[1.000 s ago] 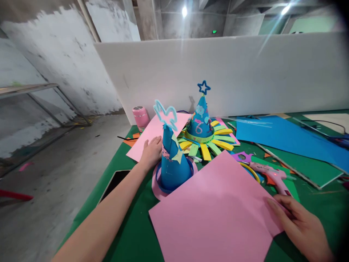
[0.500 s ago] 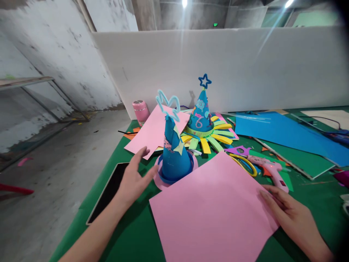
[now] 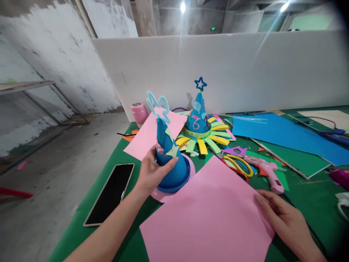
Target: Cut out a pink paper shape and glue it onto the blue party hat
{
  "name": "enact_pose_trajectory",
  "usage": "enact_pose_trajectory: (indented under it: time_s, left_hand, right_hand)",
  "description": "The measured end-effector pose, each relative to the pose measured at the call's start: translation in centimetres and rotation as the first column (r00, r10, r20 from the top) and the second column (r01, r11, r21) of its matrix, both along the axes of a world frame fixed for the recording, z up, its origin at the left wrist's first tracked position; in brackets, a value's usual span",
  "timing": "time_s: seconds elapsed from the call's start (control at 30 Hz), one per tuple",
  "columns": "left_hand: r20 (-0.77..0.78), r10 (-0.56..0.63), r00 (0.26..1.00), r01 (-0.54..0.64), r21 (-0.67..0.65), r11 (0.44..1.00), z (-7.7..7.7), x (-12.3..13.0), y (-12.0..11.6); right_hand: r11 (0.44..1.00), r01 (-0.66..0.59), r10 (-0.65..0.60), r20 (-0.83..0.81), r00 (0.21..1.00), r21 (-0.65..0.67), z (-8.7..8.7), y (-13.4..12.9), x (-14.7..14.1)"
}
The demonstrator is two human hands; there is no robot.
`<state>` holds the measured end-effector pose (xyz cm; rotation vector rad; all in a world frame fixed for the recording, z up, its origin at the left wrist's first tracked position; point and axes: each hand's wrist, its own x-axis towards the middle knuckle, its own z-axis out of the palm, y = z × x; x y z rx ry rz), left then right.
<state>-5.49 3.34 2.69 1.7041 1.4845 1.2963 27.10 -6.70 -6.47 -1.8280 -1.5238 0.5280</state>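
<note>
1. Currently the left hand [image 3: 151, 173] curls partway closed around the blue cone hat [image 3: 176, 173], thumb across its front, fingers behind; this grip probably steadies the cone.
2. The hat sits within that hand's grasp, its pink brim below the fingers. Its long axis runs nearly upright, tip pointing up and leaning slightly left.
3. The right hand [image 3: 283, 216] pinches the right edge of the pink sheet [image 3: 209, 218], thumb on top, likely keeping it flat and controlled. The sheet spreads leftward from that hand, one corner pointing away from the wearer; its long axis is unclear.
4. The phone [image 3: 110, 194] lies left of the left hand; the glue gun [image 3: 268, 168] lies just beyond the right.
</note>
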Motion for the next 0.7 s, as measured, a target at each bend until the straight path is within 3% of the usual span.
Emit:
enact_pose_trajectory:
  time_s: [0.13, 0.27, 0.37, 0.53, 0.7]
  left_hand:
    - [-0.127, 0.07, 0.989, -0.067, 0.026, 0.997, 1.8, -0.8, -2.0]
    - [-0.275, 0.17, 0.946, -0.126, 0.168, 0.978, 3.2, -1.0, -1.4]
    - [-0.279, 0.248, 0.928, -0.18, 0.246, 0.952, 2.7, -1.0, 0.9]
    - [-0.173, 0.238, 0.956, -0.207, 0.18, 0.962, 0.8, -1.5, 4.7]
    - [-0.119, 0.234, 0.965, -0.213, 0.161, 0.964, 1.0, -2.4, 5.6]
  right_hand:
    - [1.0, -0.012, 0.012, -0.023, 1.0, -0.009, -0.1, 0.0, -0.1]
    - [1.0, -0.001, 0.001, -0.038, 0.999, -0.005, -0.3, 0.1, 0.0]
    - [1.0, -0.005, 0.005, -0.018, 1.0, -0.006, -0.4, 0.1, 0.1]
    - [0.999, -0.044, 0.044, -0.001, 0.999, -0.025, -0.4, 0.0, 0.1]
    - [0.999, -0.04, 0.04, -0.002, 0.999, -0.022, -0.1, 0.0, -0.2]
